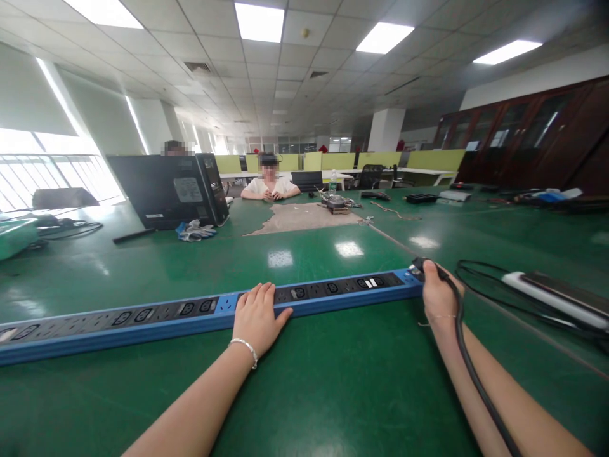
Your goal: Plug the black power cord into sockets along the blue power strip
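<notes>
A long blue power strip (176, 328) with black socket panels lies across the green table, running from the left edge to the right. My left hand (257, 311) rests over its middle, fingers across the top to the far edge and thumb along the near side. At the strip's right end, my right hand (440, 289) is closed around a black plug (419, 263), thumb on top. Its thick black cord (469, 362) hangs down along my right forearm. Whether the plug sits in the strip's end or only touches it, I cannot tell.
A white-edged device (561, 295) with black cables lies right. Further back are a black computer case (174, 193), gloves (195, 231), a water bottle (332, 182) and small parts. A person (270, 187) sits across the table; another head shows behind the case. A green bin (16, 236) stands left.
</notes>
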Motion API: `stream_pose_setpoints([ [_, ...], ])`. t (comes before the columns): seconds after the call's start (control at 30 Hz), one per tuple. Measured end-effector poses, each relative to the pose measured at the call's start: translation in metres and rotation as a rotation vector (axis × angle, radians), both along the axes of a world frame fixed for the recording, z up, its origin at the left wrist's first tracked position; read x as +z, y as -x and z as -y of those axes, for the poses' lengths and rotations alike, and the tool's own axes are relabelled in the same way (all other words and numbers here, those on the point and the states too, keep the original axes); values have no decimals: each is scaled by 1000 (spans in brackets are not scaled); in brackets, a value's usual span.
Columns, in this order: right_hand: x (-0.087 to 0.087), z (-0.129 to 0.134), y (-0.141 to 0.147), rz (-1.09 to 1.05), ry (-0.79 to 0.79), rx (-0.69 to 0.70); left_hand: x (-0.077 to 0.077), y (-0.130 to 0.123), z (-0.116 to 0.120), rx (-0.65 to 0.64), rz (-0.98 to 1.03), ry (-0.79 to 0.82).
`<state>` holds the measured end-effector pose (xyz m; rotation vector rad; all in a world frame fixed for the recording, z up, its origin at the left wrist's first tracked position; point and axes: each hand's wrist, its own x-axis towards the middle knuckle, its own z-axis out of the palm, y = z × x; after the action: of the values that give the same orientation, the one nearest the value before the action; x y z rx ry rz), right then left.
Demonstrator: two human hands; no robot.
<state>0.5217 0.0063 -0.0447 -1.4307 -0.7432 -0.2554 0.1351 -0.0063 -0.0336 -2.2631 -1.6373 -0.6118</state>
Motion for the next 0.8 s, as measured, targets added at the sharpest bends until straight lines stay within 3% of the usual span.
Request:
stream_pose_setpoints([
  [0.2, -10, 5, -24, -21, 102, 17, 0, 1, 0, 6, -6, -1],
  [0.43, 2, 10, -14, 174, 412, 85, 1, 0, 0, 21, -13, 17],
  [0.8, -5, 4, -15, 282, 559, 50, 2, 0, 1, 10, 11, 25],
])
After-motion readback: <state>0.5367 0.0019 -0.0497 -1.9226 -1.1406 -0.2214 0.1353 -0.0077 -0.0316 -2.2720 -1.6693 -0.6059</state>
